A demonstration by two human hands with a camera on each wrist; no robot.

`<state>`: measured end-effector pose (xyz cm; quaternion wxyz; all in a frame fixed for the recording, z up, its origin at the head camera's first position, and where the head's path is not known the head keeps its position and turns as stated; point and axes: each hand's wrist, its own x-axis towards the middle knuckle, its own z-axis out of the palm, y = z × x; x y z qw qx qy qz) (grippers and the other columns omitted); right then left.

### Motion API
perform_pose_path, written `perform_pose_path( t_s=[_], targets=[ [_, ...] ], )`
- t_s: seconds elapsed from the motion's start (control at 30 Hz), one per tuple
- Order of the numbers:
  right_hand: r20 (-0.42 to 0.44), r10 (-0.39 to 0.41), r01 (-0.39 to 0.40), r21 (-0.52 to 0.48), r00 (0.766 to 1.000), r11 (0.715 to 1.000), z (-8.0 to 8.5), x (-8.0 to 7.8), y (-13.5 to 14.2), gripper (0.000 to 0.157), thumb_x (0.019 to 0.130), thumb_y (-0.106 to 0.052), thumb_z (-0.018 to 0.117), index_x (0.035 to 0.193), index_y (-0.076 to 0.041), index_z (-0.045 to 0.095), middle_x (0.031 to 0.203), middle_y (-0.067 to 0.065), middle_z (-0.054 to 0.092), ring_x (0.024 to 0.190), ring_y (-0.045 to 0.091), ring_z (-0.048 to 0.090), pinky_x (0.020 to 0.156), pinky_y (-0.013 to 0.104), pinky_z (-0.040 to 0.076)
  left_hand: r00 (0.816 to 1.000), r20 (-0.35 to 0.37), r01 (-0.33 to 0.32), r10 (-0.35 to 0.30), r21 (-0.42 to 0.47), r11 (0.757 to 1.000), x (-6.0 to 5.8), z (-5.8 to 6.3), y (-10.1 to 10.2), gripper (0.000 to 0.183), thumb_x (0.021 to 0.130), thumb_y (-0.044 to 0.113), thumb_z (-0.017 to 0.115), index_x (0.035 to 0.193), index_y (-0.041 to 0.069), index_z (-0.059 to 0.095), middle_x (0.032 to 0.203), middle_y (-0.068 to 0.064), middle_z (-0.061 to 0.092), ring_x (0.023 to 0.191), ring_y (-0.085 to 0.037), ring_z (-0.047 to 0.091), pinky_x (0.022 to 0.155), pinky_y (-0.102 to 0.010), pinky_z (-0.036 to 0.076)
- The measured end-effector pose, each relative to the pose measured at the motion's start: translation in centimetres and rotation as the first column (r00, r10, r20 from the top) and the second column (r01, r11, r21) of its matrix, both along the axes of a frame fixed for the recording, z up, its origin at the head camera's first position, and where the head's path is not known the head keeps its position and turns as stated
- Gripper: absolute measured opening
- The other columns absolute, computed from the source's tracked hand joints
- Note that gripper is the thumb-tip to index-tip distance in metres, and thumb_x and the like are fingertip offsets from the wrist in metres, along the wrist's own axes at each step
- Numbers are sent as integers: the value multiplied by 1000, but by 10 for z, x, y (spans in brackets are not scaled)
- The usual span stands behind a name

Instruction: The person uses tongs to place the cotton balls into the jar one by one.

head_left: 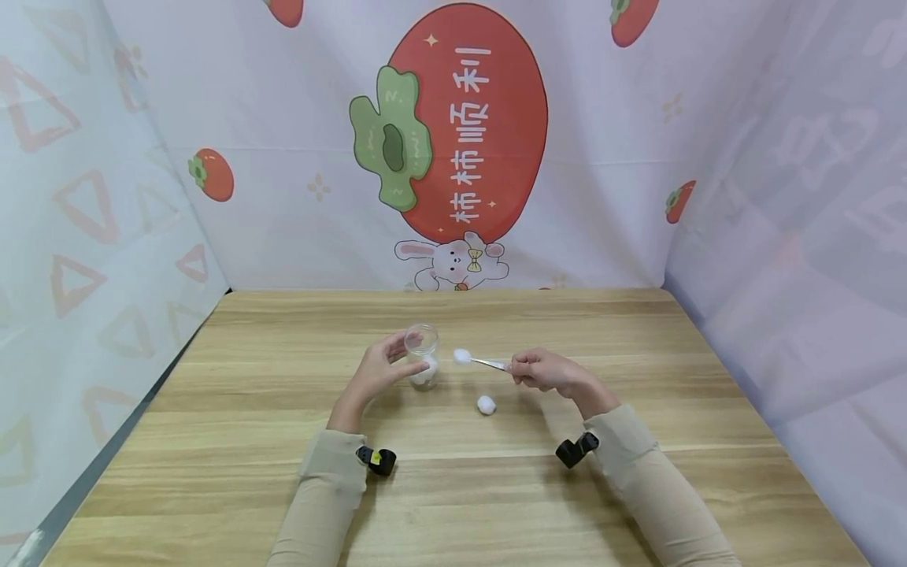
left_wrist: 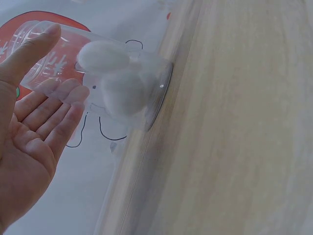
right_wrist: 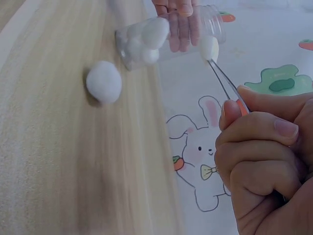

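Note:
A clear jar (head_left: 422,352) stands upright on the table, several cotton balls (left_wrist: 123,94) at its bottom. Round its side is my left hand (head_left: 378,370), thumb and fingers holding the wall below the mouth. My right hand (head_left: 551,370) pinches metal tweezers (head_left: 490,364) between thumb and index finger, the other fingers curled in. Their tips grip one white cotton ball (head_left: 462,357) in the air, just right of the jar and near the height of its rim. Another cotton ball (right_wrist: 104,82) lies on the table between the hands, nearer the body.
The wooden table (head_left: 453,504) runs back to a hanging cloth (head_left: 283,94) printed with persimmons and a rabbit. More printed cloth hangs along the left and right sides. Each sleeve carries a small black wrist camera (head_left: 383,461).

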<state>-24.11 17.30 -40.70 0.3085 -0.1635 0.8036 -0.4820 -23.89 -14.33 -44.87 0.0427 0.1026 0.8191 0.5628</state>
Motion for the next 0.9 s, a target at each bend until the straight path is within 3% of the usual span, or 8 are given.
perform_pose_path(
  t_s=[0.3, 0.6, 0.83, 0.9],
  targets=[
    [5, 11, -11, -27, 1000, 1000, 7, 1, 0, 30, 102, -17, 44, 76, -2, 50, 52, -12, 31, 44, 1, 21, 42, 14, 17, 1000, -4, 4, -4, 3, 1000, -1, -1, 0, 70, 79, 28, 79, 139, 9, 49, 140, -13, 57, 135, -33, 50, 117, -44, 41],
    [-12, 16, -16, -16, 1000, 1000, 12, 2, 1, 36, 102, -16, 43, 89, 17, 43, 52, -11, 30, 44, 1, 20, 42, 15, 16, 1000, -13, 3, -3, 3, 1000, 0, -2, 0, 67, 80, 26, 79, 138, 8, 50, 139, -14, 58, 134, -33, 51, 117, -45, 41],
    [-14, 9, -9, -13, 1000, 1000, 16, 1, 2, 31, 103, -18, 42, 76, -6, 50, 52, -12, 30, 44, 1, 20, 43, 14, 18, 1000, -5, -2, 2, 4, 1000, -1, -1, 0, 65, 80, 24, 79, 136, 9, 52, 139, -14, 58, 134, -32, 51, 117, -44, 41],
    [-22, 11, -11, -17, 1000, 1000, 18, 1, 2, 30, 103, -18, 42, 77, -6, 50, 53, -11, 30, 44, 1, 20, 42, 14, 18, 1000, 2, -4, 4, 0, 1000, -1, -1, 0, 66, 80, 25, 79, 138, 8, 50, 139, -13, 58, 134, -32, 51, 117, -44, 41]
  ],
)
